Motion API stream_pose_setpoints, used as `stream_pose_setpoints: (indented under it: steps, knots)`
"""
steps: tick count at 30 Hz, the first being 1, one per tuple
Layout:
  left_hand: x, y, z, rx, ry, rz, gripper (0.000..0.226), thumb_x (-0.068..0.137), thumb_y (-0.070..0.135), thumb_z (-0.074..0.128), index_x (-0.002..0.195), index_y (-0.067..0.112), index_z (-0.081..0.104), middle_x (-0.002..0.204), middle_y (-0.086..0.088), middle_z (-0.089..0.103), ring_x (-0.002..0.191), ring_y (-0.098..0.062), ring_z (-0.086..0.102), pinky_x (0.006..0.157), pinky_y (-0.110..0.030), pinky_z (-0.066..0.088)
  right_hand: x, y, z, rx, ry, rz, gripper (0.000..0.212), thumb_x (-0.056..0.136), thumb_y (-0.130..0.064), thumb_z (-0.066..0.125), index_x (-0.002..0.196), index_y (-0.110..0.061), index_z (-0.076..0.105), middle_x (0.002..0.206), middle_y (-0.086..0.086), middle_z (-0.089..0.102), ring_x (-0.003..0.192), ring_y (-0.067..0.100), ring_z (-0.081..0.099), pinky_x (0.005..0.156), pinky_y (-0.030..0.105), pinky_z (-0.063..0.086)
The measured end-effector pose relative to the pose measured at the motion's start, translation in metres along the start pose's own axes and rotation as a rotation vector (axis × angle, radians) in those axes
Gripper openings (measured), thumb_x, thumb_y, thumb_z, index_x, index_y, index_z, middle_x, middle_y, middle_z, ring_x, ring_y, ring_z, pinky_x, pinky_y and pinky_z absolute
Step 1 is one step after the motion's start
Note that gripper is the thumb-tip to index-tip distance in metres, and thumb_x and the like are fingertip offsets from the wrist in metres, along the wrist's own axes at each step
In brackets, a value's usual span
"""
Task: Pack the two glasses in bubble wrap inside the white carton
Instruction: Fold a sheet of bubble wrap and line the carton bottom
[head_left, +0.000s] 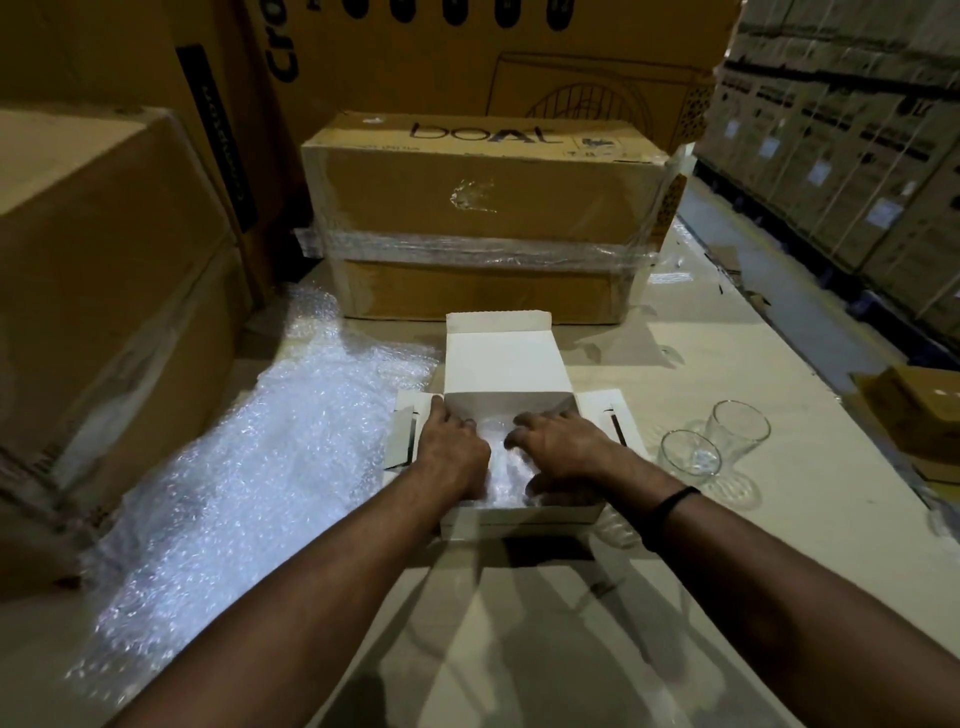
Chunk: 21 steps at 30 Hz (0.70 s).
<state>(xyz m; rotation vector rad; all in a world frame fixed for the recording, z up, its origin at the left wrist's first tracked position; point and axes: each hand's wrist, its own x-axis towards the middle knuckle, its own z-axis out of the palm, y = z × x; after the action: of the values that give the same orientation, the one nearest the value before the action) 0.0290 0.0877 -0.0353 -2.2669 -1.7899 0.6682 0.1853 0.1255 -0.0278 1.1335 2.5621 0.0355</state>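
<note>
The white carton (506, 364) lies open on the work surface, lid flap standing up at the back and side flaps spread out. Both hands are inside it. My left hand (452, 449) presses down on a piece of bubble wrap (501, 467) lining the carton, fingers near the left wall. My right hand (558, 449) presses on the same wrap from the right, its fingers bent over it. Two clear glasses stand upright to the right of the carton, one nearer (690, 460) and one behind it (740, 426); neither hand touches them.
A large sheet of bubble wrap (249, 467) spreads across the surface on the left. A taped brown box (483, 208) stands right behind the carton, and tall brown boxes (104, 286) close in the left. A small brown box (924, 415) sits at the right edge.
</note>
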Motion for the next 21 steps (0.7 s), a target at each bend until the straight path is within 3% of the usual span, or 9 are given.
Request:
stream_pose_setpoints:
  steps: [3,5,8,11,14,18,21]
  knots:
    - [-0.003,-0.006,-0.004,-0.011,0.016,0.013,0.063,0.086,0.062,0.054,0.13,0.017,0.058,0.143,-0.013,0.05,0.138,-0.033,0.035,0.115,-0.059,0.003,0.003,0.003,0.005,-0.045,-0.031,0.046,0.09,0.071,-0.06,0.071,0.145,-0.026,0.033,0.149,0.009,0.037,0.131,0.032,0.041,0.107,0.047,0.034]
    - [-0.007,-0.007,-0.006,0.017,-0.01,0.023,0.067,0.085,0.068,0.051,0.131,0.02,0.058,0.148,-0.015,0.045,0.143,-0.037,0.027,0.115,-0.061,-0.002,0.004,-0.001,0.014,-0.132,-0.05,0.053,0.088,0.074,-0.062,0.066,0.146,-0.025,0.031,0.149,0.009,0.038,0.133,0.032,0.04,0.108,0.049,0.03]
    - [-0.01,-0.006,-0.004,0.025,-0.131,0.032,0.06,0.088,0.065,0.049,0.129,0.022,0.061,0.154,-0.017,0.035,0.147,-0.036,0.015,0.113,-0.061,-0.013,0.005,-0.005,0.014,-0.182,-0.048,0.054,0.084,0.076,-0.062,0.063,0.146,-0.026,0.033,0.15,0.009,0.039,0.137,0.031,0.035,0.114,0.056,0.012]
    - [-0.012,-0.01,-0.004,-0.019,-0.062,0.035,0.056,0.087,0.059,0.057,0.125,0.02,0.063,0.149,-0.015,0.044,0.145,-0.035,0.022,0.115,-0.061,-0.01,-0.003,-0.001,-0.002,-0.144,-0.024,0.107,0.082,0.073,-0.065,0.066,0.141,-0.027,0.042,0.147,0.007,0.044,0.139,0.03,0.031,0.115,0.059,0.004]
    - [-0.015,-0.018,-0.007,-0.013,0.066,0.049,0.047,0.085,0.05,0.064,0.12,0.018,0.064,0.136,-0.011,0.058,0.14,-0.033,0.031,0.115,-0.062,-0.004,-0.018,0.007,-0.011,-0.217,-0.092,0.129,0.064,0.075,-0.06,0.068,0.127,-0.025,0.057,0.141,0.006,0.05,0.142,0.03,0.027,0.114,0.065,-0.003]
    - [-0.017,-0.011,-0.007,0.12,-0.098,0.07,0.034,0.09,0.029,0.059,0.121,0.015,0.063,0.146,-0.016,0.047,0.146,-0.04,0.017,0.112,-0.063,-0.012,-0.022,0.005,0.0,-0.326,-0.191,0.138,0.036,0.088,-0.041,0.061,0.115,-0.018,0.064,0.137,0.008,0.054,0.147,0.036,0.012,0.107,0.069,-0.015]
    - [-0.02,-0.012,-0.013,0.057,-0.07,0.064,0.031,0.088,0.026,0.062,0.115,0.013,0.065,0.141,-0.016,0.053,0.146,-0.038,0.02,0.113,-0.063,-0.011,-0.021,-0.001,-0.004,-0.305,-0.199,0.152,0.028,0.088,-0.03,0.06,0.112,-0.016,0.065,0.14,0.008,0.052,0.147,0.036,0.011,0.107,0.069,-0.015]
